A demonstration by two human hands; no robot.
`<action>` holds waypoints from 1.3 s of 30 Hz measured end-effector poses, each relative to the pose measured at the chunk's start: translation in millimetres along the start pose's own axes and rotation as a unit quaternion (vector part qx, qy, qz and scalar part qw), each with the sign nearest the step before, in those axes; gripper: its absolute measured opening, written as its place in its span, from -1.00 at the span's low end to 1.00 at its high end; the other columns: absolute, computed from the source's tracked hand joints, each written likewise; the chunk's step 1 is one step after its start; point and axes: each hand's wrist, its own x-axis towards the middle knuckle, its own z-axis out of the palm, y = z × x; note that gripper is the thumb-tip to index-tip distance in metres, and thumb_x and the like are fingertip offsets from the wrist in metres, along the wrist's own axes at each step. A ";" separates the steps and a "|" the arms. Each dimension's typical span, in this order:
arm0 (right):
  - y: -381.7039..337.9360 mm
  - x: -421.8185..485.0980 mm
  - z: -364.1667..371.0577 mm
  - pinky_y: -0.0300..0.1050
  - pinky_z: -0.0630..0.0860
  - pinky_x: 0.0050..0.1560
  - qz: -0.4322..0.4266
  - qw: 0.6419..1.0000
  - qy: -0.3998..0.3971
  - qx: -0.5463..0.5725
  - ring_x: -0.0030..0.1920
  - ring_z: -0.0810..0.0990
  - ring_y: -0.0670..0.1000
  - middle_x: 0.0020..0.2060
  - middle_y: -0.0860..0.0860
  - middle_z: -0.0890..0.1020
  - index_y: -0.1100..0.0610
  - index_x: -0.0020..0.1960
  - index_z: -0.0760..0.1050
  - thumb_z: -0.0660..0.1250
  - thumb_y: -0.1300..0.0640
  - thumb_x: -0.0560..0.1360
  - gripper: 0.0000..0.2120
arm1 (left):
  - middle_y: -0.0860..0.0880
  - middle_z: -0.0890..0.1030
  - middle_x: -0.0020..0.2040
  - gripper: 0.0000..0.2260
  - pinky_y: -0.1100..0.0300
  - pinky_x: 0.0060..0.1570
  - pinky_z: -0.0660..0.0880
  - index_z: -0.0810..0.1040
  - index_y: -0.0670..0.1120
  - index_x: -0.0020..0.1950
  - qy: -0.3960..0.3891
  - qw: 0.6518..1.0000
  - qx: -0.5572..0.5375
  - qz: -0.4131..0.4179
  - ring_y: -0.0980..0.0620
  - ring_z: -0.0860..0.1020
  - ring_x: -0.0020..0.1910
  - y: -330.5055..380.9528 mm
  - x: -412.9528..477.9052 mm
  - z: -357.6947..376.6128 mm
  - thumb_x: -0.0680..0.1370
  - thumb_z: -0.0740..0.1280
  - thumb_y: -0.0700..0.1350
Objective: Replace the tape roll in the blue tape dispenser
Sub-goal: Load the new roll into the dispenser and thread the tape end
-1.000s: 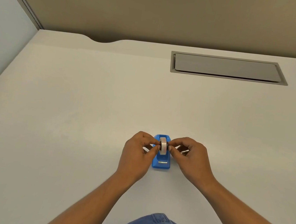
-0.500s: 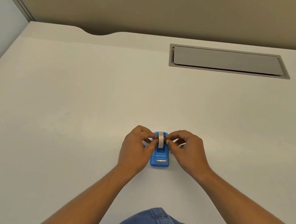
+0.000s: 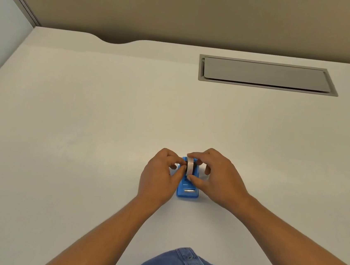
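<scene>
Tape roll (image 3: pixel 190 166) sits upright in blue tape dispenser (image 3: pixel 187 189) on table (image 3: pixel 82 144), near front edge. Right hand (image 3: pixel 216 180) pinches roll's rim w/ thumb & forefinger; left hand (image 3: pixel 160 176) fingertips closed on its side/hub. Prob light, stiff, slick: grip by edges

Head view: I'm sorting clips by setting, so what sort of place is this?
Most likely an office desk in a cubicle: a pale desk with a grey cable hatch, partition panels behind, and a blue tape dispenser.
</scene>
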 end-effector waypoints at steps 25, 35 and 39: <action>1.4 5.0 4.4 -0.29 0.29 -0.31 0.024 0.999 -0.013 -0.047 -0.33 0.40 -0.22 -0.17 -0.14 0.50 -0.15 0.25 0.49 0.43 -0.07 0.37 -0.55 | 0.21 0.46 0.34 -0.21 0.47 0.20 0.34 0.28 0.18 0.43 -0.119 0.985 -0.121 0.019 0.27 0.43 0.29 -29.6 -20.4 1.2 0.30 0.58 0.04; -1.5 -1.1 9.0 -0.32 0.32 -0.26 0.037 0.999 -0.004 -0.011 -0.30 0.44 -0.16 -0.19 -0.15 0.52 -0.11 0.28 0.49 0.45 0.01 0.39 -0.53 | 0.20 0.45 0.34 -0.21 0.51 0.15 0.32 0.28 0.18 0.43 -0.125 0.987 -0.105 0.011 0.28 0.44 0.25 -26.2 -20.4 1.2 0.29 0.58 0.06; -4.4 -3.8 8.3 -0.28 0.40 -0.18 0.041 0.999 -0.003 -0.019 -0.20 0.50 -0.11 -0.18 -0.20 0.53 -0.13 0.27 0.48 0.44 0.02 0.39 -0.54 | 0.15 0.41 0.40 -0.21 0.32 0.27 0.31 0.25 0.13 0.46 -0.123 0.990 -0.073 0.017 0.20 0.41 0.31 -22.8 -22.6 0.1 0.32 0.56 0.07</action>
